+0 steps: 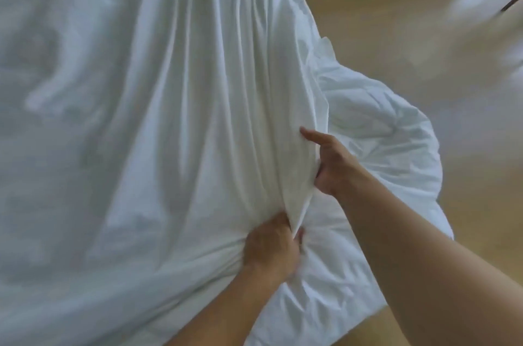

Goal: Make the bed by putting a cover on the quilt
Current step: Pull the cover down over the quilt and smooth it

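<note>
Head view, bed-making. The white cover [141,119] lies spread over the frame from 7 o'clock round to 12 o'clock. Its gathered edge forms a raised ridge whose long axis runs from the hands at 6 o'clock up toward 12 o'clock. The quilt [382,133], crumpled and still uncovered on this side, bulges out from under that edge toward 3 o'clock and overhangs the wooden floor [396,34]. The left hand [271,249], at the near end of the ridge, has its fingers curled tight round a bunch of cover cloth. The right hand [331,167], just beyond it toward 1 o'clock, grips the same fold, its index finger [311,135] straight and pointing toward 10 o'clock along the cloth. The exposed quilt lies directly at 3 o'clock from both grips, and the right hand is the nearer to it. Drawing the edge across the ridge's axis, toward 3 o'clock, would probably enclose that remaining bulge.
</note>
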Tool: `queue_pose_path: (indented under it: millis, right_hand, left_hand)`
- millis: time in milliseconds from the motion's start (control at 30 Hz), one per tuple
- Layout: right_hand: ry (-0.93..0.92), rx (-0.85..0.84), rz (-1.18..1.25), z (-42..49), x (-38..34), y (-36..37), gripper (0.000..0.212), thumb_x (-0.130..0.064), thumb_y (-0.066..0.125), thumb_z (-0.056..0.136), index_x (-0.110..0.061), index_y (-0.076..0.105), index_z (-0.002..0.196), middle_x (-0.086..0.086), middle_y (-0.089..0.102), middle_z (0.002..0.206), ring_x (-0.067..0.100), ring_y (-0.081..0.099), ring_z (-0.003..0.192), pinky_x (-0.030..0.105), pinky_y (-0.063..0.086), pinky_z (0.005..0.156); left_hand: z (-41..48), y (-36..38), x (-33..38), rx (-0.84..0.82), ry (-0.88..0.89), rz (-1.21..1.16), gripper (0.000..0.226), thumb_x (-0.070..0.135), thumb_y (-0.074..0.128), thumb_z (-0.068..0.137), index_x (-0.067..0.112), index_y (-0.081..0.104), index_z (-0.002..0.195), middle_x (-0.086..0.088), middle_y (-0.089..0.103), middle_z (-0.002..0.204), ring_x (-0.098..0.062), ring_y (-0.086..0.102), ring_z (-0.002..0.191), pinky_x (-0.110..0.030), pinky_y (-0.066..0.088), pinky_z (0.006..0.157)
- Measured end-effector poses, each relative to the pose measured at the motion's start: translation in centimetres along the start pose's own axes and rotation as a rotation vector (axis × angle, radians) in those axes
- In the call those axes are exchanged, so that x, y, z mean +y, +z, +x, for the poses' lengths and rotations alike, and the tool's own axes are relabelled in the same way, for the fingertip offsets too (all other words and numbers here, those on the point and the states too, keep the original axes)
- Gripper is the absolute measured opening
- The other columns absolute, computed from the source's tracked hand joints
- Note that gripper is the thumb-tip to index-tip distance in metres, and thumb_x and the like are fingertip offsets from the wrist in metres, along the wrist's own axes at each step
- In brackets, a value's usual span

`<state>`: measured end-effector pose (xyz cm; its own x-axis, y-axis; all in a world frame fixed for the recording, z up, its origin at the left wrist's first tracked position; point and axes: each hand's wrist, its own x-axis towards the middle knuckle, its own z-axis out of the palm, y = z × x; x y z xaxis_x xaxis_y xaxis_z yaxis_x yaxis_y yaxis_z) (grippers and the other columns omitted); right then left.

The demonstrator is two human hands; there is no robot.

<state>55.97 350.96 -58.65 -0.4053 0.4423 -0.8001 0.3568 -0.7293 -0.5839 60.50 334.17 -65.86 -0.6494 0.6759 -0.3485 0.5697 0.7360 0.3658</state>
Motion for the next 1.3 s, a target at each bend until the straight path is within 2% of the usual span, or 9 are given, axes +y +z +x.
queue_pose_path:
  millis: [100, 200, 300, 467, 667, 800, 967, 1133, 1300]
  right_hand:
    - [-0.033, 0.014, -0.104, 3.4, -4.1, 1.4, 0.043, -0.024, 0.083, 0.073, -0.008, 0.073, 0.113, 0.012, 0.076, 0.107, 0.032, 0.075, 0.092, 0.050, 0.059, 0.087]
    - [-0.069, 0.164, -0.040, 7.4, -6.7, -1.3, 0.057, -0.036, 0.088, 0.060, -0.014, 0.069, 0.109, 0.006, 0.073, 0.108, 0.031, 0.072, 0.091, 0.046, 0.059, 0.085]
    - [-0.075, 0.288, -0.050, 8.6, -6.7, -7.0, 0.038, -0.039, 0.086, 0.071, -0.020, 0.065, 0.097, 0.006, 0.069, 0.104, 0.025, 0.068, 0.087, 0.038, 0.060, 0.073]
    - [-0.223, 0.246, -0.434, 9.9, -7.4, -11.5, 0.022, -0.037, 0.069, 0.084, -0.016, 0.065, 0.080, -0.003, 0.065, 0.056, 0.020, 0.065, 0.060, 0.047, 0.061, 0.069]
    - [-0.437, 0.007, -0.826, 12.1, -15.4, -13.1, 0.070, -0.051, 0.073, 0.079, -0.019, 0.041, 0.131, -0.005, 0.058, 0.116, 0.017, 0.059, 0.103, 0.036, 0.049, 0.090]
    - [-0.045, -0.212, -0.606, 16.4, -19.7, -10.4, 0.073, -0.065, 0.079, 0.068, -0.014, 0.055, 0.114, 0.000, 0.061, 0.104, 0.018, 0.059, 0.081, 0.032, 0.048, 0.067]
    - [0.052, -0.396, -0.674, 17.5, -21.1, -7.6, 0.076, -0.054, 0.083, 0.075, -0.015, 0.050, 0.132, 0.006, 0.060, 0.121, 0.031, 0.063, 0.108, 0.048, 0.053, 0.097]
    - [-0.223, -0.185, -0.721, 18.4, -20.1, -10.1, 0.038, -0.048, 0.073, 0.087, -0.013, 0.057, 0.085, -0.001, 0.055, 0.074, 0.019, 0.053, 0.061, 0.025, 0.043, 0.054]
    - [-0.411, -0.130, -0.808, 18.3, -19.4, -10.5, 0.044, -0.041, 0.063, 0.093, -0.002, 0.052, 0.076, 0.005, 0.047, 0.062, 0.023, 0.043, 0.054, 0.034, 0.039, 0.053]
  left_hand:
    - [3.3, -0.1, 1.8, -0.095, -0.112, 0.005, 0.044, 0.049, 0.048, 0.094, 0.015, 0.058, 0.120, -0.007, 0.069, 0.114, -0.030, 0.067, 0.106, -0.035, 0.051, 0.085]
    - [9.1, -1.3, 4.1, 0.290, -0.122, -0.054, 0.044, 0.033, 0.068, 0.071, 0.007, 0.060, 0.106, -0.014, 0.066, 0.096, -0.037, 0.066, 0.084, -0.040, 0.053, 0.067]
    - [15.9, -2.7, 7.9, 0.467, -0.129, -0.037, 0.048, 0.031, 0.067, 0.079, 0.021, 0.055, 0.124, -0.010, 0.055, 0.114, -0.035, 0.055, 0.100, -0.046, 0.049, 0.076]
    - [18.9, -0.5, 15.4, 0.207, -0.066, -0.024, 0.032, 0.029, 0.058, 0.084, 0.023, 0.066, 0.114, -0.005, 0.067, 0.098, -0.033, 0.064, 0.092, -0.039, 0.045, 0.072]
    - [24.2, -2.1, 20.3, -0.078, -0.355, -0.214, 0.032, 0.026, 0.044, 0.100, 0.005, 0.067, 0.109, -0.017, 0.070, 0.108, -0.036, 0.065, 0.101, -0.033, 0.046, 0.075]
    - [24.0, -2.5, 23.4, -0.104, -0.350, -0.302, 0.037, 0.029, 0.041, 0.105, 0.002, 0.061, 0.090, -0.023, 0.070, 0.102, -0.039, 0.065, 0.099, -0.036, 0.047, 0.079]
    - [21.8, -3.3, 25.0, -0.180, -0.424, -0.307, 0.047, 0.038, 0.049, 0.099, 0.010, 0.042, 0.062, -0.018, 0.067, 0.085, -0.037, 0.064, 0.087, -0.031, 0.038, 0.067]
    - [21.1, -3.7, 23.6, -0.238, -0.416, -0.355, 0.049, 0.060, 0.063, 0.084, 0.012, 0.055, 0.075, -0.010, 0.073, 0.090, -0.028, 0.069, 0.088, -0.032, 0.048, 0.073]
    - [21.9, -6.1, 20.9, 0.182, -0.331, -0.410, 0.048, 0.057, 0.070, 0.071, 0.024, 0.055, 0.102, 0.011, 0.059, 0.098, -0.016, 0.060, 0.094, -0.033, 0.050, 0.086]
